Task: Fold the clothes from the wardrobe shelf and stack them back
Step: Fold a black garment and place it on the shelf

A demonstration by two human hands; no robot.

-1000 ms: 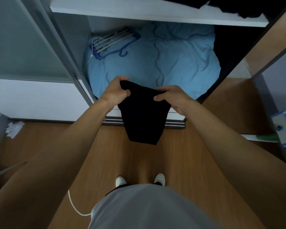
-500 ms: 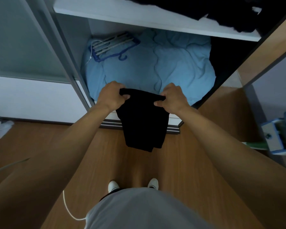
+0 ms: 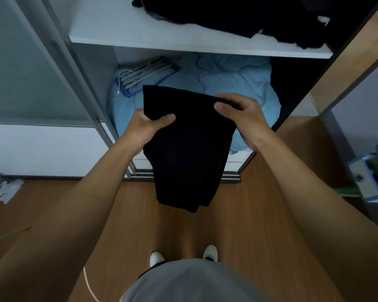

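Note:
A folded black garment hangs in the air in front of the open wardrobe. My left hand grips its left edge, thumb on top. My right hand grips its upper right edge, thumb on top as well. The garment's upper part lies nearly flat toward the wardrobe and its lower part droops toward the floor. Above it, the white wardrobe shelf carries a loose heap of dark clothes at its back right.
Under the shelf lies a light blue quilt with a blue and white hanger rack on it. A sliding door frame stands to the left. The floor is wood. A small blue and white drawer unit stands at right.
Both hands have lifted the black garment up and forward toward the shelf, and its top part has tipped from hanging to nearly flat. My view has tilted up, showing more of the shelf.

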